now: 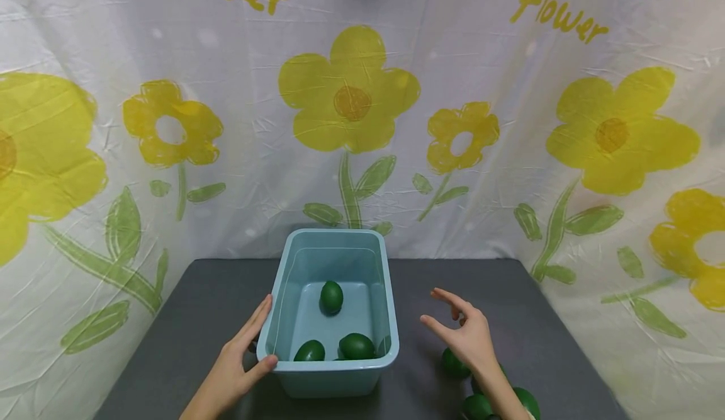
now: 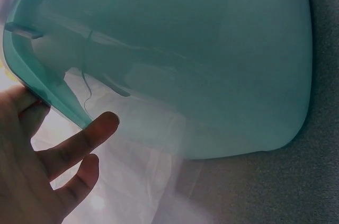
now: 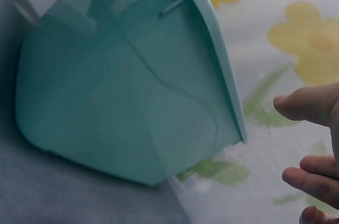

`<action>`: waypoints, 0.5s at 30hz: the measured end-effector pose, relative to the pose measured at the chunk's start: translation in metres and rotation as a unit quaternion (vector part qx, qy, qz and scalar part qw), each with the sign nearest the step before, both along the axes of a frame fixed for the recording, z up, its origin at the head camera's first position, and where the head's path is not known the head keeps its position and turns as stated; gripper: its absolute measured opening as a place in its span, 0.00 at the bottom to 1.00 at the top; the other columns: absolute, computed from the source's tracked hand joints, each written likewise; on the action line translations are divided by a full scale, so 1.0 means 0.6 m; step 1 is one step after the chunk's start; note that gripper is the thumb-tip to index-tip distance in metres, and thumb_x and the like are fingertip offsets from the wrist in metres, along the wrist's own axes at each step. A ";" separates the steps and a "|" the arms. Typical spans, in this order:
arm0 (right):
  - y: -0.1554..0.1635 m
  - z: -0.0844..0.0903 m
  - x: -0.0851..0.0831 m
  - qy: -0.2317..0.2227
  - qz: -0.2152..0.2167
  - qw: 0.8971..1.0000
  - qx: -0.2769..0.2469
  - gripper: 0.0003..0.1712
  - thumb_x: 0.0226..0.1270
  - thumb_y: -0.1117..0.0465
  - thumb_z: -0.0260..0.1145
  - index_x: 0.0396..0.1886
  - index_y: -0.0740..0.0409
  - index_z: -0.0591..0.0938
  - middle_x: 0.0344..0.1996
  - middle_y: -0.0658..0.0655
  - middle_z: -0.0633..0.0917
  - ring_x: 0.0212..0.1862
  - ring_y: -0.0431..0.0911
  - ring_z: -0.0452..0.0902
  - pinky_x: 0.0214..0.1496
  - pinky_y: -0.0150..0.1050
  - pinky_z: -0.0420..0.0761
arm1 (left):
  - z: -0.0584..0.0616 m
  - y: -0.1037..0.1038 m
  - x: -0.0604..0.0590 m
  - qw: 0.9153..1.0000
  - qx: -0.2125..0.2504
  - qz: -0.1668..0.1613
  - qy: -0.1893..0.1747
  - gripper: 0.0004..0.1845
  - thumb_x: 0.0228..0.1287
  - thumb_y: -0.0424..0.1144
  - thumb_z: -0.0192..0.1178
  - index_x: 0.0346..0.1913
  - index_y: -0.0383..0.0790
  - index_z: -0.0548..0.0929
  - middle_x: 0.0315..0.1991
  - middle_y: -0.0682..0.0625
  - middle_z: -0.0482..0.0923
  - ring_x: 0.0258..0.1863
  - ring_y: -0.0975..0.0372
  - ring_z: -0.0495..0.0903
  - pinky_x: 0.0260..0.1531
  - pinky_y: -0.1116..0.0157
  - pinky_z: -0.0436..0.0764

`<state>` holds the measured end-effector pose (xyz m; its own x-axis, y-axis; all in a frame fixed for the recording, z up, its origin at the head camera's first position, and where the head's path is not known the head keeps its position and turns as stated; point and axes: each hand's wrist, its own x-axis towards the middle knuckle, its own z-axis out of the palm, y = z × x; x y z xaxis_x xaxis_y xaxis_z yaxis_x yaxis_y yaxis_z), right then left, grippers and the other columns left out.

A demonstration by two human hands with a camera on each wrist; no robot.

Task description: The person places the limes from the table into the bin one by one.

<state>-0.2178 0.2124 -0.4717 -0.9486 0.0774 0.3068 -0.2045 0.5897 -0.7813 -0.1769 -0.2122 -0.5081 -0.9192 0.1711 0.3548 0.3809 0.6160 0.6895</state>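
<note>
A light blue plastic bin (image 1: 328, 381) stands on the table, with three dark green, oval fruits that look like avocados (image 1: 331, 298) inside. My left hand (image 1: 235, 357) touches the bin's left side with extended fingers, its thumb at the near left corner of the rim. In the left wrist view, the fingers (image 2: 85, 142) lie against and below the rim. To the right of the bin, my right hand (image 1: 467, 338) hangs in the air with thumb and fingers spread, holding nothing. Beneath its wrist lie several more green fruits (image 1: 455, 364), partly hidden by the forearm.
A dark grey table (image 1: 226, 288) carries the bin. Around its back and sides hangs a white curtain (image 1: 255, 155) printed with yellow flowers. The bin's far end stands near the curtain.
</note>
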 end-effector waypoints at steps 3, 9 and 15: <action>0.013 -0.010 0.006 -0.011 -0.007 1.000 0.003 0.31 0.59 0.50 0.84 0.63 0.46 0.88 0.48 0.48 0.90 0.32 0.41 0.61 0.30 0.35 0.59 | -0.002 0.001 0.001 1.000 0.005 -0.001 -0.004 0.47 0.72 0.46 0.67 0.87 0.58 0.53 0.86 0.52 0.52 0.77 0.74 0.56 0.49 0.55 0.85; 0.035 -0.030 0.015 -0.040 -0.020 0.998 0.049 0.34 0.59 0.48 0.84 0.65 0.46 0.87 0.52 0.48 0.90 0.34 0.41 0.60 0.33 0.36 0.59 | -0.005 -0.001 0.000 1.000 0.015 -0.002 0.008 0.47 0.71 0.45 0.68 0.87 0.57 0.55 0.86 0.54 0.52 0.76 0.68 0.63 0.43 0.62 0.84; 0.059 -0.045 0.024 -0.075 -0.012 0.992 0.101 0.38 0.58 0.46 0.84 0.67 0.51 0.85 0.57 0.52 0.88 0.42 0.46 0.70 0.43 0.42 0.71 | -0.007 -0.002 -0.001 0.999 0.026 -0.012 0.018 0.47 0.70 0.44 0.68 0.87 0.55 0.55 0.86 0.48 0.54 0.72 0.81 0.59 0.40 0.63 0.84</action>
